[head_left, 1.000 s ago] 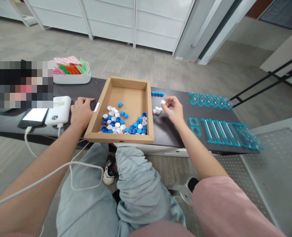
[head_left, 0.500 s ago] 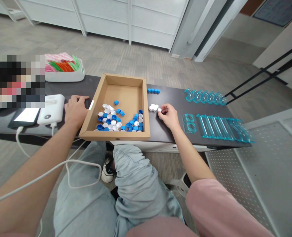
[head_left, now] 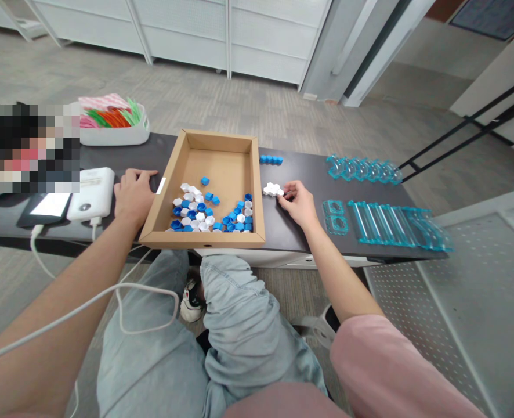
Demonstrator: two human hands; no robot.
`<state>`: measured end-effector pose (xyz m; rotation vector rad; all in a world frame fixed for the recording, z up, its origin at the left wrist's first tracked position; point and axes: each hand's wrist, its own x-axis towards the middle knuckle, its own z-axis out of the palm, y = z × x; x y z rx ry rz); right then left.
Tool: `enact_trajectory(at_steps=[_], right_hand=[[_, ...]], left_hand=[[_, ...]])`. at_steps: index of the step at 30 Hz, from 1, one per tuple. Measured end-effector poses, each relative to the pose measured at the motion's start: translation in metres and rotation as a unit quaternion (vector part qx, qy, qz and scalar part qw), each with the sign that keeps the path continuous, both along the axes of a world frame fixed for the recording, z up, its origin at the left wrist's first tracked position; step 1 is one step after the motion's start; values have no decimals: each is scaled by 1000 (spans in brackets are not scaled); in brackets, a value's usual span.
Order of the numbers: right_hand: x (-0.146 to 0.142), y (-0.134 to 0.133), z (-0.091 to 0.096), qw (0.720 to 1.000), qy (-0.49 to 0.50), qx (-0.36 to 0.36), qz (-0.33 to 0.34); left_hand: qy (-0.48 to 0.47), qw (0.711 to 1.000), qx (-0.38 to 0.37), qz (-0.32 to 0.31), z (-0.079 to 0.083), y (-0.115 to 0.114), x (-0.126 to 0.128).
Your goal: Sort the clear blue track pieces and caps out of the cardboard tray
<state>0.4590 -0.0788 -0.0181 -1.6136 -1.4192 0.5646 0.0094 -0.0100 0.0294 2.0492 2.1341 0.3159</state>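
A small white hexagonal piece (head_left: 280, 193) is pinched between the fingertips of my right hand (head_left: 299, 204). It sits against a small cluster of white hexagonal pieces (head_left: 271, 189) on the dark table, just right of the cardboard box (head_left: 260, 191). My left hand (head_left: 133, 196) lies on the table along the box's left side, holding nothing, fingers stretched out toward the box wall. Inside the box, loose blue and white hexagonal pieces (head_left: 200, 216) are heaped near the front. Behind the white cluster, several blue pieces (head_left: 271, 159) stand in a row.
Clear teal-edged plastic parts (head_left: 364, 169) line the right rear of the table (head_left: 300, 168); more tubular ones (head_left: 383, 223) and two square plates (head_left: 335, 217) lie in front. At left are a white power bank (head_left: 90, 193), a phone with cables, and a basket (head_left: 115, 136) of colourful strips.
My right hand has brought the white piece slightly left, up against the white cluster. My left hand stays in place; the camera view has shifted a little.
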Motion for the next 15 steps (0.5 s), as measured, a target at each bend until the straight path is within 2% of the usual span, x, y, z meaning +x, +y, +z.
enact_trajectory(at_steps=[15], right_hand=[[1, 1, -1, 1000, -9, -2, 3]], left_hand=[[-9, 1000, -10, 4, 1, 1, -1]])
